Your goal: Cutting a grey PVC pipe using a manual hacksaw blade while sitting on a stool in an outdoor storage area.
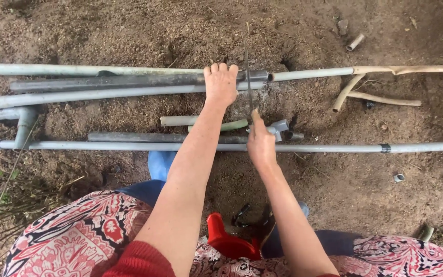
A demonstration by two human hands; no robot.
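Observation:
My left hand (220,82) presses down on a bundle of grey plastic pipes (129,81) lying across the dirt. My right hand (260,143) grips a thin hacksaw blade (248,82) that stands across the pipes just right of my left hand. The blade's lower end is hidden inside my fist. A nearer long grey pipe (334,148) runs the full width under my right wrist. A grey pipe fitting (282,128) lies beside my right hand.
Short pipe offcuts (201,122) lie between the pipe rows. Bent tan sticks (375,92) sit at the right. A small pipe stub (355,42) lies farther off. A red object (224,238) rests by my patterned clothing (78,241). Brown soil (334,205) covers the ground.

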